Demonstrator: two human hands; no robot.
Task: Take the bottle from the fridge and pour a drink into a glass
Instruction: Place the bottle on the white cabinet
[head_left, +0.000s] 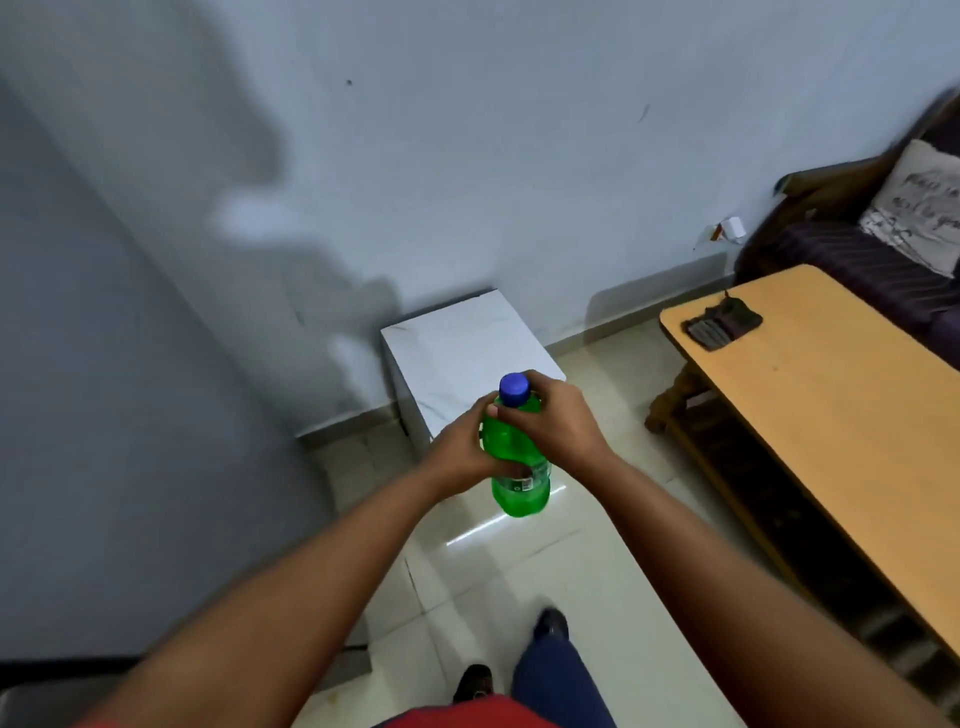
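A green plastic bottle with a blue cap is held upright in front of me, above the floor. My left hand wraps around the bottle's body from the left. My right hand grips the bottle's shoulder and neck from the right, just below the cap. The cap is on. No glass is in view. A grey flat surface fills the left side; I cannot tell whether it is the fridge.
A white box-shaped stand sits against the wall straight ahead. A wooden table on the right carries a dark wallet. A dark sofa with a cushion is at the far right. Pale tiled floor lies below.
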